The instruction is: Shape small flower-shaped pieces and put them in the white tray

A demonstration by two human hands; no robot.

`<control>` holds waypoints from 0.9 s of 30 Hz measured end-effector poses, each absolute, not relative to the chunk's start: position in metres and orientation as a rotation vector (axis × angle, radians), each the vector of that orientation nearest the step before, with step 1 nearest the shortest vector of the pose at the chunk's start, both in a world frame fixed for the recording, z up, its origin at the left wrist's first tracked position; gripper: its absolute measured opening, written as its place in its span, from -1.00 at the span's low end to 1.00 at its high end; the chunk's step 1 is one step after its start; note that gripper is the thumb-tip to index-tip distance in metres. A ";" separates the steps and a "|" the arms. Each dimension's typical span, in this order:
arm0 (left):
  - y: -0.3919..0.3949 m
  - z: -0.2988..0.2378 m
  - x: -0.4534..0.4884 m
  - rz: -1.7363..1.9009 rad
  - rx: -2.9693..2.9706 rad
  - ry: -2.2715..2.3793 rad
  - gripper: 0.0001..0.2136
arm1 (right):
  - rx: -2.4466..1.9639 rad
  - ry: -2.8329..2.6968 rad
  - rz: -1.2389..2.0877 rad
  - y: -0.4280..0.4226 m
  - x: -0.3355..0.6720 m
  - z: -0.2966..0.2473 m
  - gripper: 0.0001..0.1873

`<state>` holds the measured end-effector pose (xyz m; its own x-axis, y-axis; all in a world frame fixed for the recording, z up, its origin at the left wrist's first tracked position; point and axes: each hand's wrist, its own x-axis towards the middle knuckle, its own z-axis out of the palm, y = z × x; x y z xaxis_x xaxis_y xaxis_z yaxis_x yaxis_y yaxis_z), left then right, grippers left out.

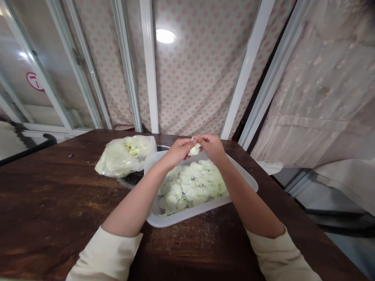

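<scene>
My left hand (pixel 177 150) and my right hand (pixel 211 146) meet above the far side of a white plastic tub (pixel 175 218). Together they pinch one small cauliflower floret (pixel 194 148) between their fingertips. The tub holds a heap of cauliflower florets (pixel 191 185). Both forearms reach across the tub from the near edge, with cream sleeves pushed up.
A clear plastic bag of cauliflower pieces (pixel 124 156) lies left of the tub, partly over a dark metal plate (pixel 131 178). All rest on a dark wooden table (pixel 52 199). Windows and a dotted curtain (pixel 193 78) stand behind. The table's right edge drops to the floor.
</scene>
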<state>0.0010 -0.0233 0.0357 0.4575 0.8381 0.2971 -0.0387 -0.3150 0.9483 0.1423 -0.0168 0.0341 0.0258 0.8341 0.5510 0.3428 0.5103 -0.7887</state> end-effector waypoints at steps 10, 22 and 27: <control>-0.020 0.030 0.002 0.953 1.595 0.533 -0.65 | -1.091 -1.530 0.416 -0.019 0.146 0.032 -0.44; -0.024 0.035 0.003 0.990 1.577 0.515 -0.75 | -1.112 -1.600 0.097 -0.021 0.149 0.033 -0.48; -0.024 0.036 0.003 0.978 1.571 0.506 -0.74 | -1.183 -1.481 0.020 -0.015 0.155 0.032 -0.56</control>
